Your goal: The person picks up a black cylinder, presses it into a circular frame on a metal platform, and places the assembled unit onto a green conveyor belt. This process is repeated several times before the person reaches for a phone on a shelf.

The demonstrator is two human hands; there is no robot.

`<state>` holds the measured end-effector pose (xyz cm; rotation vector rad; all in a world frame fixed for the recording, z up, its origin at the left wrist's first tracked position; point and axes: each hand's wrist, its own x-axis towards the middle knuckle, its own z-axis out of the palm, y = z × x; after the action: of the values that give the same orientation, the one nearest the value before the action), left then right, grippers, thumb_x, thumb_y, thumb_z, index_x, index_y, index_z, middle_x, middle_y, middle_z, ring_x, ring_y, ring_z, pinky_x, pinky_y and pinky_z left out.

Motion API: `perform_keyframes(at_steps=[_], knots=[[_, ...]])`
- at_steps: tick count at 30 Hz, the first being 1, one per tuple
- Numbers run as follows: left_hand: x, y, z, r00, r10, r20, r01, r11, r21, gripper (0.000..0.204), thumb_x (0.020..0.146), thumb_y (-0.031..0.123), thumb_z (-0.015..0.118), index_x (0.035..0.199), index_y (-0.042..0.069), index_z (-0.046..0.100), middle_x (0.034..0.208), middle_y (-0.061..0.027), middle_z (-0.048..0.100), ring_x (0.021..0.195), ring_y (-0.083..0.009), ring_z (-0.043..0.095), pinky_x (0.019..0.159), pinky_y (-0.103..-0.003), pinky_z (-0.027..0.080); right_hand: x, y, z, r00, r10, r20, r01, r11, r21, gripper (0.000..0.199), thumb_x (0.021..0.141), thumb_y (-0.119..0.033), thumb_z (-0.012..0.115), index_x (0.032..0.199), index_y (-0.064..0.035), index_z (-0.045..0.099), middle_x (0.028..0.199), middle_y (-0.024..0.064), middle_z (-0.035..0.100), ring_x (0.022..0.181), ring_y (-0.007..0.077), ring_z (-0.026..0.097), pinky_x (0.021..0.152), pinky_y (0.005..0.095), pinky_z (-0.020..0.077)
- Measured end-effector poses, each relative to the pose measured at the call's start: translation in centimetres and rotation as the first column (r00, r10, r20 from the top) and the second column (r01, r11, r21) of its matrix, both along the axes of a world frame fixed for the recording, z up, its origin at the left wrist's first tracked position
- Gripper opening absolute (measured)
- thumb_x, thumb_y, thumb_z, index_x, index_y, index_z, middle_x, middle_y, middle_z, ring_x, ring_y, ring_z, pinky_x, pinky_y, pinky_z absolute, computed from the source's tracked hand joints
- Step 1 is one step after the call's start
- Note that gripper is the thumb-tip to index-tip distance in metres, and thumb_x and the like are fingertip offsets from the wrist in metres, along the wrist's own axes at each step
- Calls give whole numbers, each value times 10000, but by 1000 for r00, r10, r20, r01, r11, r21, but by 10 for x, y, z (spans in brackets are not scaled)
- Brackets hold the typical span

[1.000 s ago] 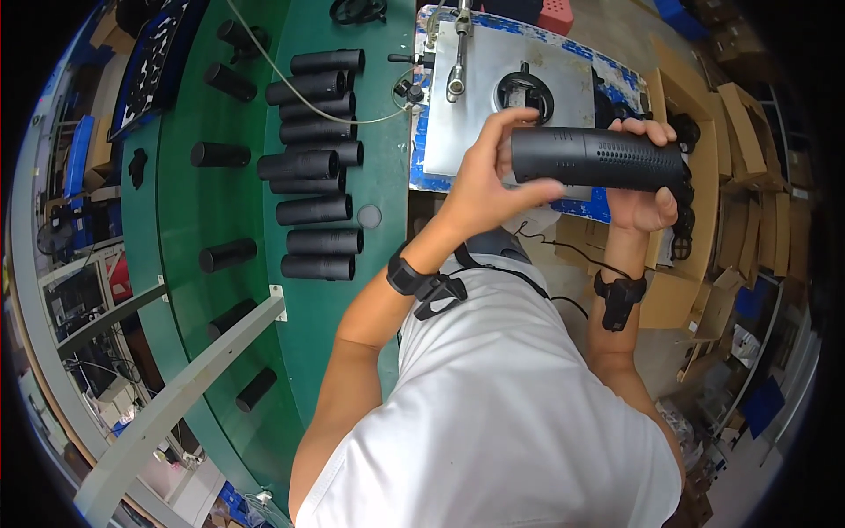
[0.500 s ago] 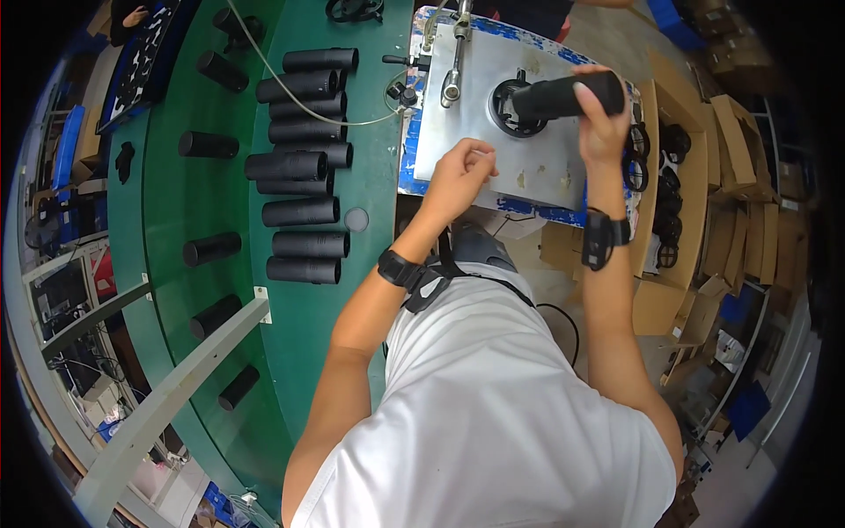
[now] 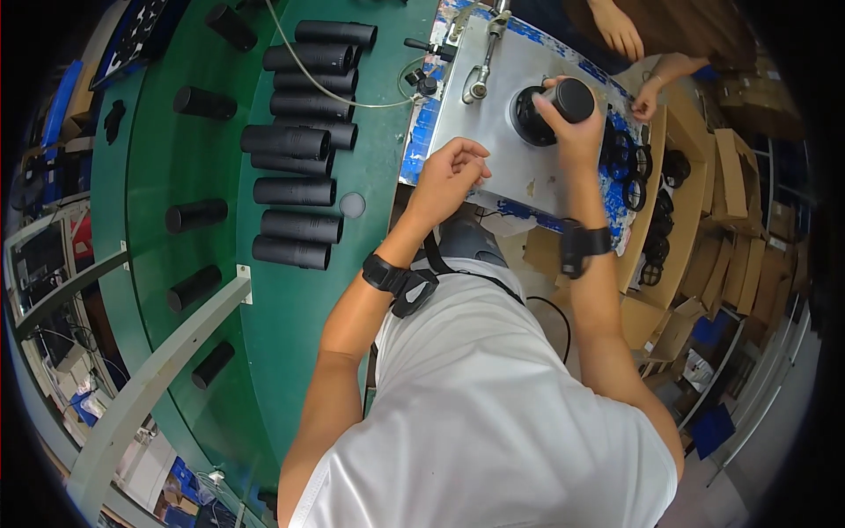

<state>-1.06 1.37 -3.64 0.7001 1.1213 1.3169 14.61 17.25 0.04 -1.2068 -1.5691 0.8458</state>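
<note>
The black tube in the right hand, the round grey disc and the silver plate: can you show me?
Black tube (image 3: 573, 99): head view, on its round end.
Round grey disc (image 3: 352, 206): head view, middle of its face.
Silver plate (image 3: 510, 169): head view, bare part of its top.

White shirt (image 3: 493, 414): bright, broadly even light, soft fold shadows
Metal plate (image 3: 510, 172): dull, diffuse sheen
Black tubes (image 3: 295, 191): dark, fine detail faint
Right hand (image 3: 576, 132): slight motion blur toward wrist
Grey rail (image 3: 157, 368): bowed by fisheye distortion
Cardboard boxes (image 3: 738, 180): dimmer, soft, stretched
Picture rim: black vignette
</note>
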Motion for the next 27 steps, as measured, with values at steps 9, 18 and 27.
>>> perform_keyframes(at_steps=[9, 18, 27], knots=[[-16, -1, 16, 998, 62, 22, -62, 998, -16, 141, 926, 54, 525, 1036, -11, 587, 842, -58, 649, 757, -88, 592, 702, -228, 483, 16, 11, -34, 960, 247, -130, -211, 948, 239, 357, 749, -11, 698, 1065, 4, 531, 984, 132, 640, 938, 212, 626, 929, 348, 460], [-65, 60, -2, 853, 370, -367, -297, 924, 241, 116, 891, 82, 565, 963, 13, 624, 830, -77, 683, 756, -150, 656, 708, -242, 489, 16, 25, -39, 914, 391, -106, -353, 898, 263, 361, 724, -8, 672, 1052, 19, 523, 954, 148, 624, 902, 237, 616, 896, 380, 482], [-115, 158, -45, 45, 127, -991, -10, 992, 127, 278, 817, 200, 508, 946, 26, 682, 1050, -168, 654, 1019, -329, 601, 863, -447, 469, 17, 26, -41, 899, 421, -120, -381, 887, 262, 392, 710, -8, 670, 1071, 18, 522, 955, 157, 623, 902, 244, 615, 907, 393, 477]])
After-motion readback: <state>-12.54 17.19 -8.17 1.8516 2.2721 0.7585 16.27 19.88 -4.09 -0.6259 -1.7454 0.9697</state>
